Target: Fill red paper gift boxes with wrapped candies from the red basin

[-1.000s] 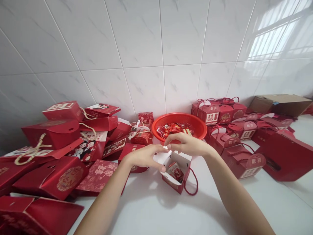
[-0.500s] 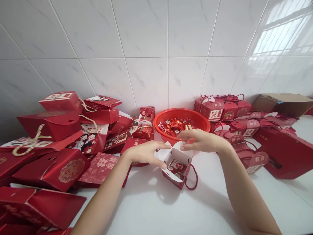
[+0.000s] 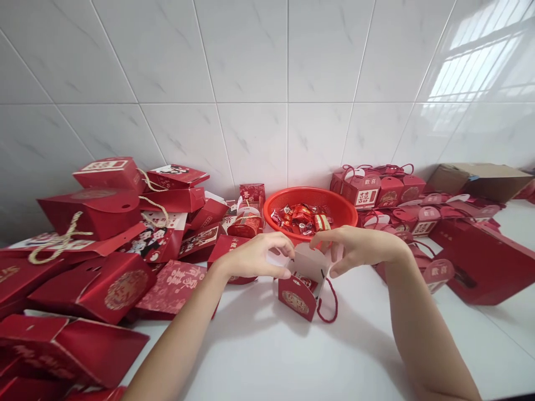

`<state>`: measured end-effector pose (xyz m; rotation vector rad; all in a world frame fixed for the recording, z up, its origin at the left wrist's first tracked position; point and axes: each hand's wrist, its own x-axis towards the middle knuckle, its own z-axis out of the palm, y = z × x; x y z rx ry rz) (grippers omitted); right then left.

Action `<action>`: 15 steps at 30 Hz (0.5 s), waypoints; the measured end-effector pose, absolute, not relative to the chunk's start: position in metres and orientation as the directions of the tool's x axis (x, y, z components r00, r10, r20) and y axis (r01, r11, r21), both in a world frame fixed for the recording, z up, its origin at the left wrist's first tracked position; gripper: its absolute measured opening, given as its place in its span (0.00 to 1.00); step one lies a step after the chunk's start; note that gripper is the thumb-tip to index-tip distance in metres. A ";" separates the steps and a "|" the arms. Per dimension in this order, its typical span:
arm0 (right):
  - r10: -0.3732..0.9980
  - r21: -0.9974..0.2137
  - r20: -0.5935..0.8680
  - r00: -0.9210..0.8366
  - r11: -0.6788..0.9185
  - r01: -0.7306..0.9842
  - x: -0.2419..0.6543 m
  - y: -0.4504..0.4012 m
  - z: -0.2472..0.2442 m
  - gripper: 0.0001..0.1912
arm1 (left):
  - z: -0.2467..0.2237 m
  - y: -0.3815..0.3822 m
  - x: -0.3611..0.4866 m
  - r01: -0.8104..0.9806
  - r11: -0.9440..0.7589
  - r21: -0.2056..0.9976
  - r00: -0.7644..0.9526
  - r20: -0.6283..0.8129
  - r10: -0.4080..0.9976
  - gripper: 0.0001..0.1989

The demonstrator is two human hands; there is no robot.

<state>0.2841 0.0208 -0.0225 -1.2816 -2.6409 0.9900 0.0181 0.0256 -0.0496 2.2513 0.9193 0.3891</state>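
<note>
A small red gift box [image 3: 296,298] with a gold round emblem stands on the white tabletop, its top unclosed and white inner walls showing. Red printed packets [image 3: 307,282] lie inside. A dark red cord handle [image 3: 334,303] loops off its right side. My left hand [image 3: 263,257] curves around the box's left side, thumb at the top of the front panel, fingers apart from the thumb. On the other side, my right hand [image 3: 361,250] is open, thumb and fingers spread beside the right and rear flaps. Its contact with them is hard to make out.
Behind the box sits a red plastic basket [image 3: 343,205] of wrapped candies [image 3: 303,216]. Red boxes and bags [image 3: 104,287] are piled at left. Corded gift boxes [image 3: 390,189] stand in rows at right, near a large red bag [image 3: 489,259] and a cardboard box [image 3: 480,177].
The front panel of the gift box has swung up from leaning outward, so its gold emblem now shows. My right hand has shifted slightly right, its thumb now outside the box.
</note>
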 end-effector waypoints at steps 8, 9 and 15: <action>0.835 -0.320 -0.247 -0.491 0.408 0.855 0.248 0.026 -0.039 0.26 | -0.058 0.022 0.030 0.508 -0.587 0.630 0.802 -0.099 0.589 0.08; 0.845 -0.279 -0.242 -0.476 0.410 0.869 0.243 0.026 -0.041 0.26 | -0.060 0.022 0.031 0.525 -0.576 0.626 0.790 -0.109 0.603 0.09; 0.870 -0.226 -0.151 -0.470 0.432 0.873 0.236 0.024 -0.046 0.27 | -0.069 0.022 0.035 0.587 -0.485 0.649 0.685 -0.078 0.724 0.17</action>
